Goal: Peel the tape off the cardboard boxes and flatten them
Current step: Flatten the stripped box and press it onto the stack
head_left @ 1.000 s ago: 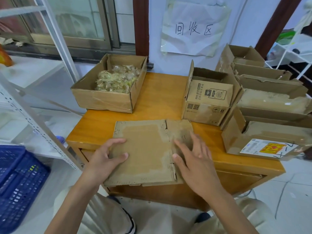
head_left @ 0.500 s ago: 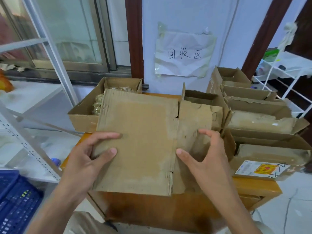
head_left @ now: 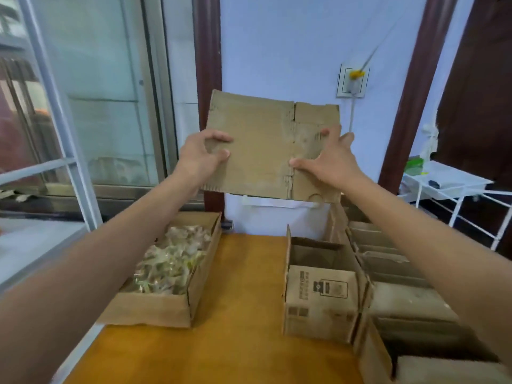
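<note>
The flattened cardboard box (head_left: 263, 145) is held up in the frame's centre, its long axis running left to right. The left hand (head_left: 201, 153) pinches its left edge and the right hand (head_left: 329, 159) grips its right side (equally near), high above the wooden table (head_left: 243, 342).

Flattened cardboard box (head_left: 263, 145) upright in air, opened boxes (head_left: 321, 295) on table

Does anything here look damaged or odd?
The flattened cardboard, held up by the left hand and right hand, is worn: its middle crease is ragged and torn. Nothing has spilled.
</note>
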The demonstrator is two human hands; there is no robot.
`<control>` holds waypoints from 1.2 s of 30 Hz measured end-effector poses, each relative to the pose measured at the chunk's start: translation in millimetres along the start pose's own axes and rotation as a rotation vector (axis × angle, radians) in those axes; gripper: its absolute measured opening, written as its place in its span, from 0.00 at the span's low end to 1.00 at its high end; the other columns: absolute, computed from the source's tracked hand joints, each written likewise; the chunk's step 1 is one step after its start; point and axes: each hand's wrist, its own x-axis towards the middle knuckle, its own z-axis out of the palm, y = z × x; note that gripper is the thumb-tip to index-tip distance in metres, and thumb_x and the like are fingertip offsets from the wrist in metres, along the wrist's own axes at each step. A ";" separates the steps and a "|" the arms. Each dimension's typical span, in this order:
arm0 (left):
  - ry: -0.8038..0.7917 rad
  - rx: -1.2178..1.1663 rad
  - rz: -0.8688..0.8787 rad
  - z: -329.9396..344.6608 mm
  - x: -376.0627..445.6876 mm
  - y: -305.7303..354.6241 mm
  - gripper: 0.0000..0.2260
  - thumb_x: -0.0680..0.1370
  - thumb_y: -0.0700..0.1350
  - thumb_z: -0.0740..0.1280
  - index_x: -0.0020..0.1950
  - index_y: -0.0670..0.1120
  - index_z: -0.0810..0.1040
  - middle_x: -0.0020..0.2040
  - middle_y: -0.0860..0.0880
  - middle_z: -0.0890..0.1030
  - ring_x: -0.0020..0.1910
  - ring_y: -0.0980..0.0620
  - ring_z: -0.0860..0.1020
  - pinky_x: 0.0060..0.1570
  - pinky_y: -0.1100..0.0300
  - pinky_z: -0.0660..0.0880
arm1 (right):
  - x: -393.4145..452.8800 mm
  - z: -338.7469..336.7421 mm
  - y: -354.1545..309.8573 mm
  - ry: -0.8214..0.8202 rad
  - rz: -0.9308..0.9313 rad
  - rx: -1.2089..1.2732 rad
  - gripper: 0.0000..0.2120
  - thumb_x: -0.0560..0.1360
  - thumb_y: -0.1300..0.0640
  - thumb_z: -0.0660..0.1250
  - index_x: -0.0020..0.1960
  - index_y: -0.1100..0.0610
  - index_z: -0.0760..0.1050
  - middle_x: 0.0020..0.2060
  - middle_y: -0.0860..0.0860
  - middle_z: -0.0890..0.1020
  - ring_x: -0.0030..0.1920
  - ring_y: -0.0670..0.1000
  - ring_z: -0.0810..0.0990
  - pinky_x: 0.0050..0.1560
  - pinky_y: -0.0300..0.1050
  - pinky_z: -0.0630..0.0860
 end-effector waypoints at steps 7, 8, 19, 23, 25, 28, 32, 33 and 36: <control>-0.220 0.366 -0.298 62.6 47.1 -60.2 0.18 0.72 0.44 0.80 0.55 0.55 0.75 0.68 0.44 0.72 0.60 0.43 0.75 0.60 0.52 0.75 | 54.3 68.3 56.2 -0.167 0.079 -0.181 0.54 0.66 0.32 0.80 0.79 0.55 0.57 0.72 0.61 0.62 0.67 0.66 0.75 0.65 0.61 0.77; -0.284 0.422 -0.338 69.6 41.1 -67.4 0.23 0.72 0.47 0.80 0.61 0.55 0.73 0.70 0.42 0.69 0.58 0.42 0.74 0.58 0.53 0.74 | 53.3 77.9 67.6 -0.201 0.096 -0.202 0.55 0.65 0.31 0.79 0.79 0.54 0.56 0.73 0.61 0.63 0.66 0.66 0.76 0.64 0.61 0.78; -0.605 0.560 -0.391 94.7 -17.4 -115.2 0.44 0.76 0.59 0.75 0.84 0.59 0.52 0.82 0.38 0.54 0.77 0.39 0.65 0.67 0.51 0.70 | 32.9 92.3 99.8 -0.503 0.224 -0.342 0.61 0.74 0.32 0.73 0.83 0.66 0.41 0.80 0.64 0.64 0.82 0.63 0.59 0.83 0.57 0.48; -0.641 0.583 -0.354 74.2 -15.6 -118.0 0.43 0.74 0.60 0.77 0.83 0.61 0.56 0.82 0.43 0.61 0.75 0.40 0.69 0.71 0.46 0.69 | 32.1 91.7 103.3 -0.629 0.294 -0.301 0.60 0.72 0.32 0.74 0.83 0.64 0.44 0.82 0.59 0.60 0.80 0.60 0.64 0.76 0.54 0.66; -0.698 0.552 -0.334 65.3 -16.7 -121.1 0.42 0.74 0.60 0.77 0.82 0.60 0.59 0.80 0.48 0.67 0.72 0.44 0.71 0.66 0.51 0.71 | 31.2 91.9 107.1 -0.707 0.348 -0.264 0.61 0.71 0.32 0.75 0.84 0.63 0.44 0.79 0.56 0.64 0.71 0.59 0.74 0.58 0.52 0.80; -0.606 0.496 -0.316 66.7 -10.9 -124.1 0.41 0.72 0.58 0.79 0.80 0.60 0.62 0.76 0.49 0.71 0.67 0.46 0.74 0.62 0.52 0.73 | 36.1 88.1 99.5 -0.753 0.366 -0.255 0.56 0.73 0.35 0.75 0.83 0.62 0.47 0.79 0.57 0.64 0.61 0.57 0.77 0.42 0.46 0.80; -0.541 0.519 -0.331 86.3 8.9 -130.0 0.44 0.71 0.56 0.80 0.81 0.60 0.60 0.78 0.44 0.67 0.71 0.41 0.72 0.68 0.48 0.72 | 57.2 96.4 95.3 -0.714 0.320 -0.322 0.58 0.73 0.34 0.75 0.83 0.64 0.45 0.81 0.60 0.60 0.69 0.63 0.75 0.42 0.47 0.77; -0.554 0.506 -0.345 89.8 15.4 -132.7 0.44 0.72 0.55 0.80 0.82 0.59 0.60 0.78 0.45 0.67 0.73 0.41 0.71 0.68 0.49 0.71 | 62.8 99.0 96.2 -0.719 0.326 -0.323 0.58 0.73 0.34 0.75 0.83 0.64 0.47 0.80 0.61 0.62 0.69 0.63 0.76 0.45 0.49 0.78; -0.591 0.480 -0.382 94.7 33.4 -137.7 0.42 0.72 0.54 0.80 0.81 0.58 0.61 0.79 0.46 0.66 0.73 0.42 0.69 0.60 0.54 0.69 | 77.7 104.4 97.9 -0.724 0.374 -0.271 0.51 0.71 0.37 0.78 0.79 0.63 0.58 0.63 0.57 0.76 0.51 0.56 0.81 0.38 0.47 0.78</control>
